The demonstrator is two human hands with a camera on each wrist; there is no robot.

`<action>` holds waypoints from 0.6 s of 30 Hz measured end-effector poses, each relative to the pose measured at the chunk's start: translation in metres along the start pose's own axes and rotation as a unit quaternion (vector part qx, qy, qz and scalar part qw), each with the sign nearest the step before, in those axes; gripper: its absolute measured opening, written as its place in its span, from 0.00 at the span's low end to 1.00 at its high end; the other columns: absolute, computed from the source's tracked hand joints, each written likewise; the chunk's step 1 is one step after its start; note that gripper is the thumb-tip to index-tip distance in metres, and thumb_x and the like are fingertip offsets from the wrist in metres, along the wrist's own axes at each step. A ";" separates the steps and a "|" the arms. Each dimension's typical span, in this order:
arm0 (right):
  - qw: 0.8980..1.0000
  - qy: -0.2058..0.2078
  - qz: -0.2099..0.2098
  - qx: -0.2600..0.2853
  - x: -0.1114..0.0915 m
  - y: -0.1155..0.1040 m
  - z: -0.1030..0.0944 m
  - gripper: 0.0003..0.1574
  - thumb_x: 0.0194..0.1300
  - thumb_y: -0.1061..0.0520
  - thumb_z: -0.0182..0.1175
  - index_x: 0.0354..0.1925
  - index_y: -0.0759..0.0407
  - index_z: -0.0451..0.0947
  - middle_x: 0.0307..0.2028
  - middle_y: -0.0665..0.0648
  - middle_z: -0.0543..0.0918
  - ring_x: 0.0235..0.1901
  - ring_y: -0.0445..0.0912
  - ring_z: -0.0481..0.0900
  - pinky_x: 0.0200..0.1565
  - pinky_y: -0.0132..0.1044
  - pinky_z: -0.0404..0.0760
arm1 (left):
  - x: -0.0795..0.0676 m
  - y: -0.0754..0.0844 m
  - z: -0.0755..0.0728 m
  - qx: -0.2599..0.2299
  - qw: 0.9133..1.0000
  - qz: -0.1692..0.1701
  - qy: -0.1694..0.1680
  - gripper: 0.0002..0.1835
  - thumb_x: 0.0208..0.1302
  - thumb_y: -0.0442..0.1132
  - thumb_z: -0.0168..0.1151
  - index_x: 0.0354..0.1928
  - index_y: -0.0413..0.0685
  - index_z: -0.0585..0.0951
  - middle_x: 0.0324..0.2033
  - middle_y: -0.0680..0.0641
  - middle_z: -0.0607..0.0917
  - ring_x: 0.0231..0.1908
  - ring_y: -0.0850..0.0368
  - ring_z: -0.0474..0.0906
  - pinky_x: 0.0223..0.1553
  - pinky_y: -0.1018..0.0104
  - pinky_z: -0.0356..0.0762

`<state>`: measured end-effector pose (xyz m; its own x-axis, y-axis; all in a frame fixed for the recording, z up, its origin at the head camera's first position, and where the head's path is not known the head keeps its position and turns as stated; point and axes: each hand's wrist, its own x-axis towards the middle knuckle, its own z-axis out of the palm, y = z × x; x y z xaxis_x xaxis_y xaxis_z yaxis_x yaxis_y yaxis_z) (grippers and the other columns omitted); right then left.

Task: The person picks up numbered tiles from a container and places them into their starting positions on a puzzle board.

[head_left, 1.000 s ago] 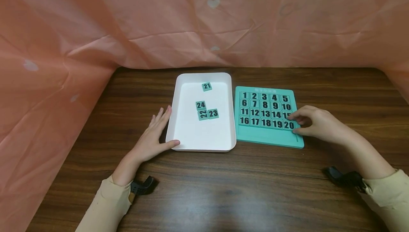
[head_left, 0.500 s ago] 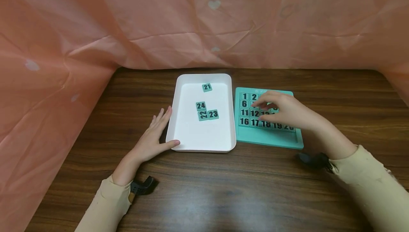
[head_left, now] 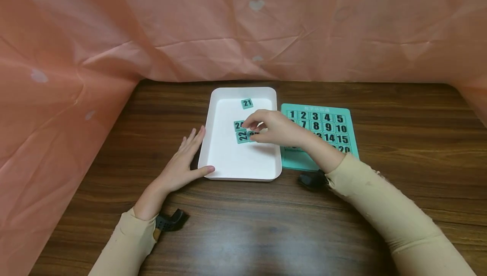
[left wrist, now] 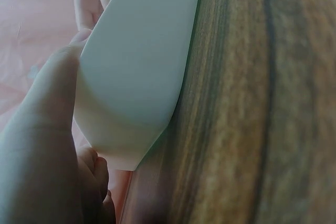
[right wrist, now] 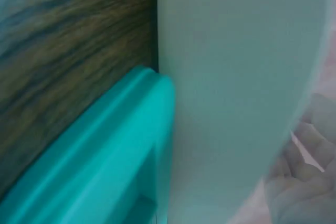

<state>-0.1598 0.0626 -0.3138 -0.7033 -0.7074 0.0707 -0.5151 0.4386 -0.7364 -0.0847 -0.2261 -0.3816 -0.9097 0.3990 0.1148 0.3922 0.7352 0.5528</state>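
A white tray (head_left: pixel 224 162) lies on the table with several green number tiles in it. My left hand (head_left: pixel 181 168) rests at its left side, fingers spread along the wall and thumb over the front rim; the left wrist view shows this thumb (left wrist: pixel 50 90) against the wall. My right hand (head_left: pixel 275 128) reaches over the tray from the right, thumb and fingertips parted right at tile 23 (head_left: pixel 253 133), which they partly cover. Tile 24 (head_left: pixel 238 126) and tile 22 (head_left: pixel 242 137) lie beside it. Tile 21 (head_left: pixel 247 103) lies farther back, apart.
Right of the tray lies a green number board (head_left: pixel 300 164) with rows of tiles; my right forearm covers part of it. The right wrist view shows the board's corner (right wrist: pixel 131 129) close against the tray wall (right wrist: pixel 231 77). A pink curtain (head_left: pixel 304 35) hangs behind the table.
My right hand has moved left from tile 20 at the board's right edge, across the board, to the tiles in the tray. My left hand has stayed at the tray.
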 end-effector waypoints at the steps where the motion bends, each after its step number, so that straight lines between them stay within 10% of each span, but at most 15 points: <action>1: 1.000 -0.003 0.000 -0.007 0.004 0.000 0.003 0.19 0.53 0.62 0.64 0.45 0.63 0.77 0.41 0.59 0.79 0.39 0.49 0.76 0.44 0.39 0.78 | 0.000 0.000 -0.001 -0.001 1.000 0.000 -0.001 0.53 0.50 0.62 0.62 0.71 0.62 0.40 0.71 0.54 0.44 0.69 0.52 0.36 0.66 0.48 0.35; 18: 0.994 -0.036 0.040 -0.099 0.029 0.009 0.015 0.13 0.53 0.65 0.62 0.40 0.62 0.80 0.33 0.56 0.81 0.34 0.45 0.75 0.40 0.34 0.75 | 0.000 0.000 -0.002 -0.007 1.000 0.005 -0.006 0.53 0.51 0.61 0.62 0.71 0.61 0.40 0.71 0.53 0.44 0.69 0.50 0.36 0.66 0.49 0.35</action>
<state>-0.1774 0.0376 -0.3281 -0.7127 -0.7005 -0.0361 -0.5507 0.5907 -0.5898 -0.0851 -0.2266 -0.3801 -0.9043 0.4124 0.1104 0.3988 0.7234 0.5636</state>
